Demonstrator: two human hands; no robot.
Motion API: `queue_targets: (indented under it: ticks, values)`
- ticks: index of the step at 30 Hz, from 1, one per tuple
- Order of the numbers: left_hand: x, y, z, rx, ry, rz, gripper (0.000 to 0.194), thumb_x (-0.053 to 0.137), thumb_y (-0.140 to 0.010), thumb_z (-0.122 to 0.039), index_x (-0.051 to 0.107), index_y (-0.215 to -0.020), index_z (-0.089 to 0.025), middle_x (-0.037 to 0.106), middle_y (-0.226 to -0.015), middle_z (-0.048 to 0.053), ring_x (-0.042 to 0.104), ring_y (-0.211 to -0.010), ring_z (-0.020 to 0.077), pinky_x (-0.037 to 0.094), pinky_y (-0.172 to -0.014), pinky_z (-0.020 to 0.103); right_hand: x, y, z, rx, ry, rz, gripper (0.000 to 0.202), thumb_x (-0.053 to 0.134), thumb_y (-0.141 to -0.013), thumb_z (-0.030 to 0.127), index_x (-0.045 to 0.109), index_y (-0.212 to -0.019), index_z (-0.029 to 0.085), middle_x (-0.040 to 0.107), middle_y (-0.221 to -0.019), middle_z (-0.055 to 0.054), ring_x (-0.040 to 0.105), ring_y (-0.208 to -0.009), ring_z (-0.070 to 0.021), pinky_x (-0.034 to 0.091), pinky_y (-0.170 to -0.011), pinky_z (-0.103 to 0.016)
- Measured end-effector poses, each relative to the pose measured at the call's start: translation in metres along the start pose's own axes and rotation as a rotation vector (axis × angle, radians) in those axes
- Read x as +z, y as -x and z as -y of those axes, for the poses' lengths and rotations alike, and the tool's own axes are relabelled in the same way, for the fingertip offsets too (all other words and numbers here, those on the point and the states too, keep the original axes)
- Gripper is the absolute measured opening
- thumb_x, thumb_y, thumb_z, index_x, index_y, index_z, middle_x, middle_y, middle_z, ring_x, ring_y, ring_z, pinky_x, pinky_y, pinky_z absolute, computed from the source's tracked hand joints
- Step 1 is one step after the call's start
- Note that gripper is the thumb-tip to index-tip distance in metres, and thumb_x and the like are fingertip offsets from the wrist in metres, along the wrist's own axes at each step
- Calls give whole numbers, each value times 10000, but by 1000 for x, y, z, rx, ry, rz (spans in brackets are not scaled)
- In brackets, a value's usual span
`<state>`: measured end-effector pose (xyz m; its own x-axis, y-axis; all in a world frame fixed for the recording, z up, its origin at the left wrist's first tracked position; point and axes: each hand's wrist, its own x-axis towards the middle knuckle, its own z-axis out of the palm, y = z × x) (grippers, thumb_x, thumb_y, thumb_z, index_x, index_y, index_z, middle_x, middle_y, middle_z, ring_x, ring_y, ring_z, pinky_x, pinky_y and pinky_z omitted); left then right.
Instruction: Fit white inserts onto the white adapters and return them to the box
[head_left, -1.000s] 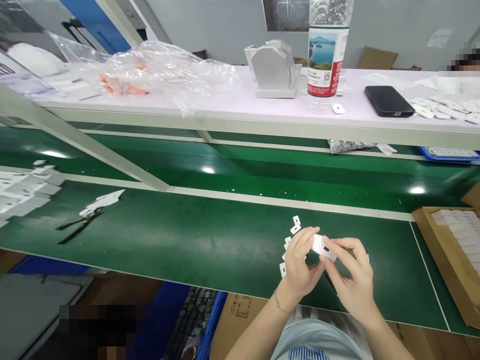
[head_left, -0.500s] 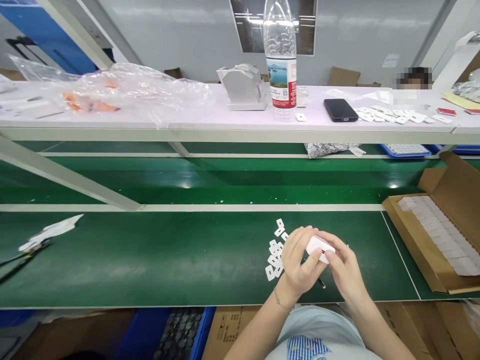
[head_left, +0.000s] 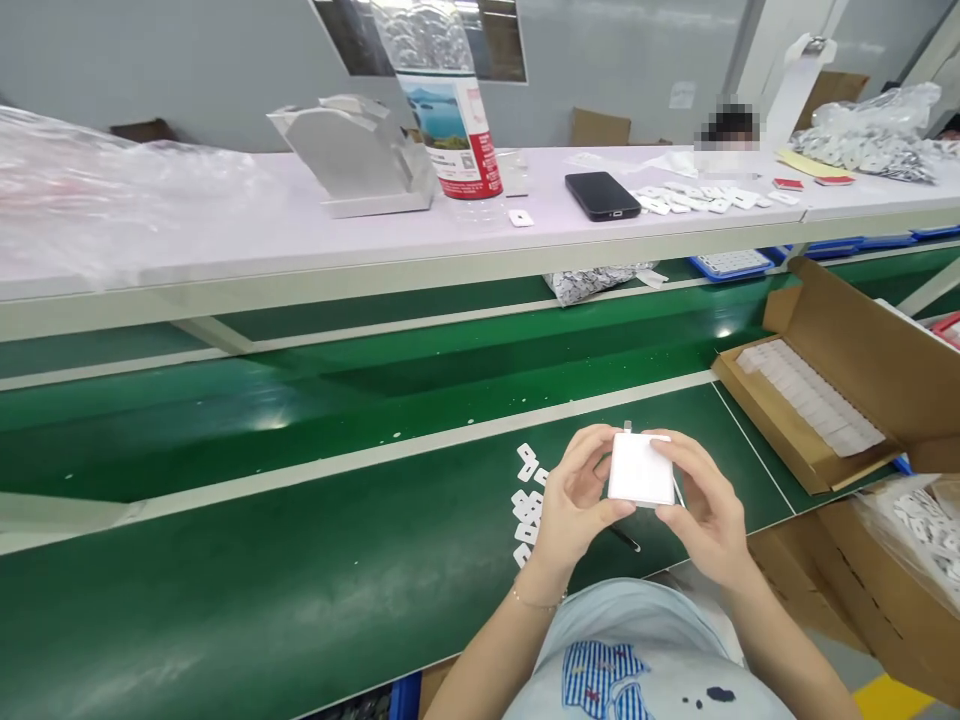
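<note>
A white square plastic case (head_left: pixel 641 470) is held up in front of me, its flat face towards me and a small metal plug showing at its top edge. My left hand (head_left: pixel 574 490) grips its left side between thumb and fingers. On the right side, my right hand (head_left: pixel 705 500) pinches the same case, thumb at the lower corner and fingers at the top. Small white plates with cut-outs (head_left: pixel 527 505) lie scattered on the green work surface (head_left: pixel 337 570) left of my hands. Beneath the hands lies a dark thin tool (head_left: pixel 624 540), partly hidden.
An open cardboard box (head_left: pixel 806 470) with rows of white pieces stands at right. The shelf (head_left: pixel 525 250) above carries a water bottle (head_left: pixel 454 130), a black phone (head_left: pixel 602 195), a grey stand (head_left: pixel 352 160) and clear plastic bags. Another person's head shows behind the shelf.
My view has swung to the right. Between my hands the white case has turned, from its slotted edge facing me to its broad flat face.
</note>
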<state>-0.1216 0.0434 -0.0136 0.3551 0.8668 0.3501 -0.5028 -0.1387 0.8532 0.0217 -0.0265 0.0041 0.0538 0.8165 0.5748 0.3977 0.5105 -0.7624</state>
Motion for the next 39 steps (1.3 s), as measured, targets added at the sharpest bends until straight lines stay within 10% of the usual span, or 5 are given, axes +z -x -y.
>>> queue_targets:
  ticks: [11,24,31,35,39]
  values:
    - [24,7,-10,-102,200,-40,541,861,-606,-445,720,-1092,-255,558,-1115,70,604,-1036,239,559,-872,323,17,-6,22,-186,63,-215,270,412,-966,217,653,-1080,261,511,-1156,-98,523,-1017,-251,460,-722,-381]
    - [10,11,36,-297,-182,321,601,861,-584,-491,716,-1095,-208,609,-1111,126,543,-1150,323,443,-1009,435,-17,73,-44,747,-1079,-222,594,698,-784,572,621,-1280,254,671,-1197,-107,644,-1024,-237,509,-856,-345]
    - [43,19,77,-444,-331,497,627,695,-717,-634,650,-1225,-270,524,-1334,132,390,-1349,354,363,-1109,457,-11,126,-90,750,-1264,-425,524,816,-656,545,722,-1069,236,718,-1133,-93,669,-1021,-238,503,-888,-342]
    - [50,19,99,-551,-606,304,588,535,-839,-629,527,-1343,-327,359,-1502,79,347,-1407,305,318,-1159,471,-61,113,-138,726,-784,-523,735,739,-624,702,682,-1156,198,703,-1118,-160,661,-1012,-317,500,-885,-467]
    - [22,23,111,-804,-776,65,539,543,-793,-658,642,-1160,-276,541,-1371,96,549,-1248,316,462,-1062,455,-162,68,-215,691,-323,-648,746,773,-610,633,631,-1193,190,679,-1149,-146,643,-1010,-305,513,-864,-448]
